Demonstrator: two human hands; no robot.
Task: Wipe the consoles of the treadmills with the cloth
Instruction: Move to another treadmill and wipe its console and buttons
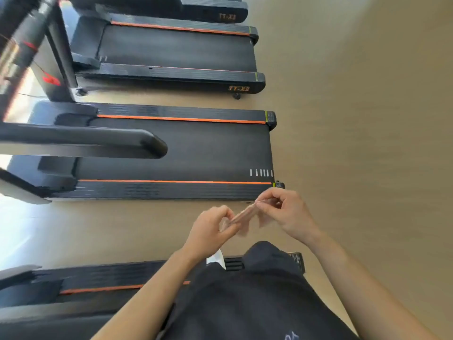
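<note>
A small beige cloth [245, 217] is stretched between my two hands in front of my body. My left hand [210, 229] pinches its lower left end and my right hand [286, 212] pinches its upper right end. Ahead lies a black treadmill [171, 150] with orange stripes along its belt, its handrail [98, 141] reaching in from the left. A blurred part of a console [14, 55] shows at the upper left edge. My hands are apart from every treadmill.
A second treadmill [171, 52] marked TT-X2 lies further off, and a third [208, 8] beyond it. Another treadmill deck [85, 285] runs under my body at the bottom left. Tan floor [367, 119] spreads to the right.
</note>
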